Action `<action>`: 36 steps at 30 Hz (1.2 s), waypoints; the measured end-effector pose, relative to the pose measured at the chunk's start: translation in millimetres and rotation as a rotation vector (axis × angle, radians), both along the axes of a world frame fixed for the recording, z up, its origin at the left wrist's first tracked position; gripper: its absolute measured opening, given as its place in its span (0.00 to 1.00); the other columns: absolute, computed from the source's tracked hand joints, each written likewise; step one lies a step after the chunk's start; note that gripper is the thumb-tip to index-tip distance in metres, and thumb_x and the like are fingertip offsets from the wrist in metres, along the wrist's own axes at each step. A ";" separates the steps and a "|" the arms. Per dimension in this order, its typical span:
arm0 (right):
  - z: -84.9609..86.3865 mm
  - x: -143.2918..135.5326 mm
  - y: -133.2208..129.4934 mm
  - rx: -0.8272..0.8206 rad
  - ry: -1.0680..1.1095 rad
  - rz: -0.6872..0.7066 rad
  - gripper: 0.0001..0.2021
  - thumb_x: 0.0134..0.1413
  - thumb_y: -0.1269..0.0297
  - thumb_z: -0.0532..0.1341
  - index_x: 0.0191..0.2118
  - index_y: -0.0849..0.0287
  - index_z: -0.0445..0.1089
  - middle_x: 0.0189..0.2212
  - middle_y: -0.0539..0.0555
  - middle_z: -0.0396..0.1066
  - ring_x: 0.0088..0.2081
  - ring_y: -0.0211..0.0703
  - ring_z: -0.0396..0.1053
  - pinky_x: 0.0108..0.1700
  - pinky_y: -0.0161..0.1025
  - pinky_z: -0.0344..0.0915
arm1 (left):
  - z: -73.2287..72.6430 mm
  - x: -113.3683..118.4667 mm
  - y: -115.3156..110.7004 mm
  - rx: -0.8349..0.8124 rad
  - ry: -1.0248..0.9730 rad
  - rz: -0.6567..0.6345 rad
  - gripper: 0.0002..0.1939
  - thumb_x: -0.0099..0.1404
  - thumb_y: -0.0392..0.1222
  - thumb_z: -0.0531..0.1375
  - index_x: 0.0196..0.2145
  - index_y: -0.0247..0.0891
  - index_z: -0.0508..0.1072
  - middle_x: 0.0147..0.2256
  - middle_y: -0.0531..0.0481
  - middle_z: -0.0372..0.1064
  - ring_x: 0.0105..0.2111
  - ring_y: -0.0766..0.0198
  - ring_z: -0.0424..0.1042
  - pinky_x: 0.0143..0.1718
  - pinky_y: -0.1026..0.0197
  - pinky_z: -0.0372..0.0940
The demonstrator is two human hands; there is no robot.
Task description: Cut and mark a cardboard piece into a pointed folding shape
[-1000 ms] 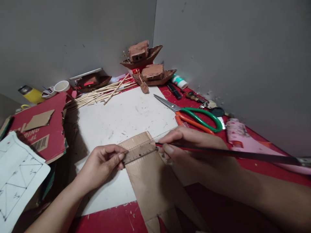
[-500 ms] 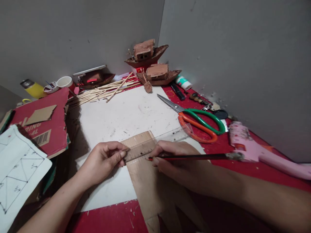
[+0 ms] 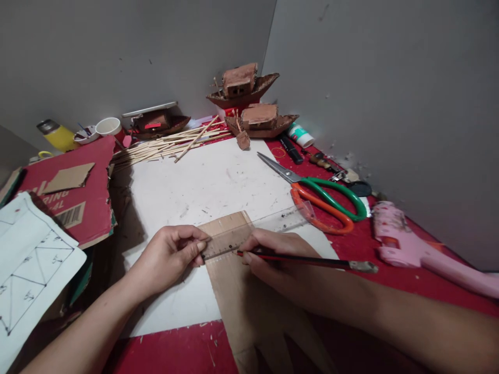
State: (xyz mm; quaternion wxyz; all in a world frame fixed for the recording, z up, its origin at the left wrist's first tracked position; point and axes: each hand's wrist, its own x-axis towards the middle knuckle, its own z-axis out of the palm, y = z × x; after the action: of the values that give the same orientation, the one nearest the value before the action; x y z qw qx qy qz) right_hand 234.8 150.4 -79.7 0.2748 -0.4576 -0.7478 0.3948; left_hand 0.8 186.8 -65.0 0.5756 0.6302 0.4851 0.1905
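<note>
A clear ruler (image 3: 268, 224) lies slantwise across a strip of brown cardboard (image 3: 234, 291), whose near end is cut into pointed pieces. My left hand (image 3: 171, 257) pinches the ruler's left end together with the cardboard's edge, thumb on top. In my right hand (image 3: 278, 254) is a red and black pencil (image 3: 312, 259), its tip down on the cardboard just below the ruler's edge. The pencil's back end has a silvery cap or wrap. Part of the ruler and cardboard is hidden behind my right hand.
Large scissors (image 3: 323, 195) with green and orange handles lie at the right, beside a pink glue gun (image 3: 413, 236). Thin wooden sticks (image 3: 167, 145) and cardboard boats (image 3: 261, 119) stand at the back. Left are a red carton (image 3: 74, 192) and a paper drawing (image 3: 35, 265).
The pencil's back end has dropped and swung left, so it tilts more, while its tip stays by the ruler. My left hand keeps its pinch. The whole view has shifted slightly.
</note>
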 end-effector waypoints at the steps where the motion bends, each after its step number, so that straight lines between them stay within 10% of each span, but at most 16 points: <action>1: -1.1 0.0 0.2 0.002 -0.005 0.001 0.06 0.58 0.70 0.54 0.33 0.58 0.68 0.25 0.48 0.68 0.27 0.37 0.64 0.30 0.33 0.58 | 0.0 -0.2 -0.1 0.000 0.000 0.001 0.10 0.65 0.40 0.58 0.36 0.31 0.76 0.23 0.53 0.67 0.24 0.69 0.64 0.28 0.67 0.59; 36: 1.6 -0.5 -0.6 -0.012 -0.012 -0.003 0.06 0.59 0.72 0.54 0.32 0.58 0.67 0.26 0.48 0.69 0.29 0.37 0.66 0.31 0.34 0.59 | 0.8 1.0 0.8 -0.017 0.013 0.031 0.10 0.64 0.42 0.59 0.35 0.33 0.77 0.23 0.53 0.69 0.23 0.69 0.64 0.27 0.66 0.59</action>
State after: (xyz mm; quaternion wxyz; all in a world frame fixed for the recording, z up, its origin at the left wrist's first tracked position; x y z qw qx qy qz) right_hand 234.3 149.8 -78.1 0.2680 -0.4625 -0.7466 0.3961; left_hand 1.8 187.6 -64.3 0.5747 0.6187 0.5005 0.1910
